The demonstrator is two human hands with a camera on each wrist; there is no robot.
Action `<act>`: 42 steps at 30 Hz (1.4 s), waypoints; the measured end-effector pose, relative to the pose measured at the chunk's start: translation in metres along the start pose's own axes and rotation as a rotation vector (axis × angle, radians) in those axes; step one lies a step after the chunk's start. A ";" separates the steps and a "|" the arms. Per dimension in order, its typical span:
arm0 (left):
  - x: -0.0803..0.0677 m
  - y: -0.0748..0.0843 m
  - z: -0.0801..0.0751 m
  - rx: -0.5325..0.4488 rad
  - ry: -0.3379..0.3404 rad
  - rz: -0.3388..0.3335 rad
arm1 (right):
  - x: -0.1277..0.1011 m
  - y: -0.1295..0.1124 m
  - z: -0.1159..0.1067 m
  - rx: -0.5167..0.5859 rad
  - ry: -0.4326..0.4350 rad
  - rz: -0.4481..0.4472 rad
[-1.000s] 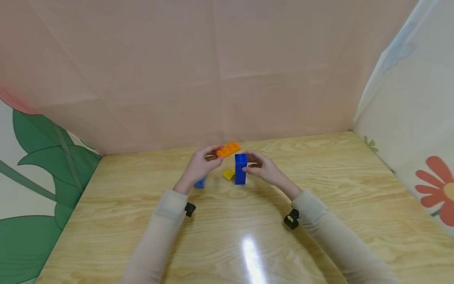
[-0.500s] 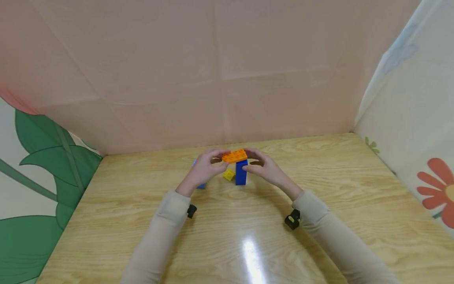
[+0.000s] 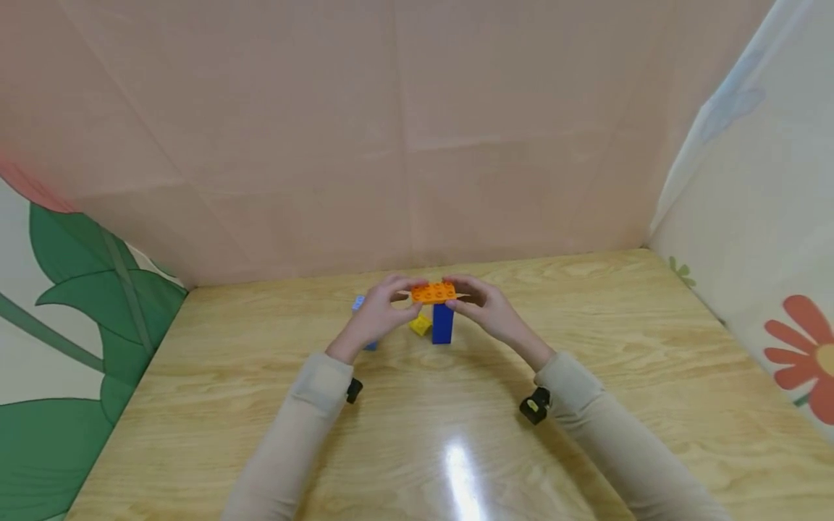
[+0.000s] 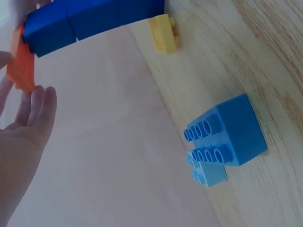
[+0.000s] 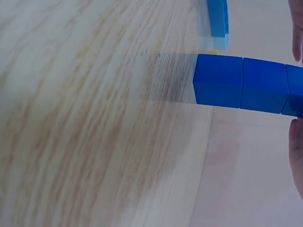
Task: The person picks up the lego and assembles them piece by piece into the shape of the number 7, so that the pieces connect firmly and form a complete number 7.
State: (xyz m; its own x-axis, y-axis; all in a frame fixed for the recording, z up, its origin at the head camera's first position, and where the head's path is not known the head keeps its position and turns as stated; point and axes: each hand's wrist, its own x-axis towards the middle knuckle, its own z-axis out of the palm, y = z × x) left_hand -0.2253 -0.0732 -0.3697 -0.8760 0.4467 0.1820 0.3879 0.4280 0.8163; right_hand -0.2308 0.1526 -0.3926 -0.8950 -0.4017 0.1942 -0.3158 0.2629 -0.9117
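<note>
We see the orange plate [image 3: 433, 291] lying flat on top of the blue tower [image 3: 442, 323], which stands upright on the wooden table [image 3: 586, 347]. We think the plate is light, stiff and smooth plastic, best pinched at its two short ends. Our left hand [image 3: 381, 311] and right hand [image 3: 485, 307] pinch these ends with curled fingers. A small yellow brick [image 3: 420, 323] lies just beside the tower, and a blue brick [image 4: 226, 137] behind the left hand.

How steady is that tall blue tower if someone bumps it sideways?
Probably tippy: the blue tower stands tall and narrow on a small base, with a wider orange plate on top. It looks like rigid plastic bricks, so it would likely topple whole, not bend. The glossy table might let it slide.
</note>
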 end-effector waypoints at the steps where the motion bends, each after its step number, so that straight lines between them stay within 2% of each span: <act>1: 0.000 0.000 0.002 0.013 0.003 0.002 | 0.000 0.000 0.000 -0.002 -0.001 0.007; 4: -0.001 -0.001 0.006 0.052 0.005 0.010 | -0.001 0.002 0.001 -0.002 -0.002 0.013; 9: -0.003 -0.001 0.008 0.075 0.013 0.055 | 0.000 0.001 0.001 -0.003 -0.004 -0.028; 14: -0.004 0.001 0.007 0.100 0.011 0.050 | 0.001 0.000 0.001 -0.011 -0.014 -0.037; 17: -0.004 0.002 0.007 0.132 0.006 0.052 | 0.000 -0.001 0.000 -0.051 -0.005 -0.063; 22: -0.005 0.004 0.006 0.174 0.011 0.066 | 0.000 -0.003 0.000 -0.143 0.020 -0.154; 26: -0.005 0.004 0.007 0.225 0.014 0.120 | 0.000 -0.003 0.000 -0.202 0.043 -0.193; 29: -0.004 0.003 0.008 0.268 0.022 0.186 | 0.000 -0.003 -0.001 -0.232 0.053 -0.201; 34: -0.003 -0.001 0.010 0.323 0.041 0.266 | 0.001 -0.004 -0.003 -0.212 0.038 -0.159; 38: -0.002 -0.002 0.011 0.326 0.037 0.274 | 0.003 -0.004 -0.005 -0.134 0.018 -0.081; 42: 0.001 -0.001 0.010 0.343 0.023 0.281 | 0.003 -0.004 -0.007 -0.089 0.013 -0.041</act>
State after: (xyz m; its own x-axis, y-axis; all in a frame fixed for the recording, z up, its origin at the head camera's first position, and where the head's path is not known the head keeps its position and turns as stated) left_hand -0.2234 -0.0651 -0.3759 -0.7278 0.5666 0.3863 0.6810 0.5307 0.5047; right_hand -0.2342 0.1562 -0.3856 -0.8846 -0.4026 0.2355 -0.3783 0.3241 -0.8671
